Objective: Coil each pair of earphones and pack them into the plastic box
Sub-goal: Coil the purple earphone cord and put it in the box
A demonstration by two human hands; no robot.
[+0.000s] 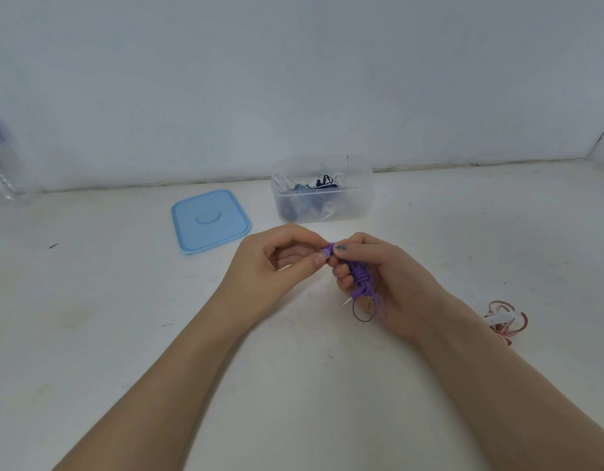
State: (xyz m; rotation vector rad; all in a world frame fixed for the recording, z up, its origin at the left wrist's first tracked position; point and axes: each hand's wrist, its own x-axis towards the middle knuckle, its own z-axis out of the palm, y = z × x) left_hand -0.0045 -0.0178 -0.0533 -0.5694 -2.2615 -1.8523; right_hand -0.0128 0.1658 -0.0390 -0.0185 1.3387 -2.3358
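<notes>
Bare forearms reach over the matte white tabletop (123, 334). Behind stand a clear plastic box (322, 190) of coiled earphones and its flat blue lid (210, 220). Right hand (392, 283) clasps thin purple rubbery earphones (361, 280); left hand (273, 266) pinches their bud.

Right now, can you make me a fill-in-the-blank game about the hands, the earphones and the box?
1. Both hands, left hand and right hand, hold the ____ earphones.
2. The blue lid lies to the ____ of the box in the picture.
3. The red earphones lie on the ____, not in the box.
4. The box has no lid on, so it is ____.

Missing words: purple; left; table; open
</notes>
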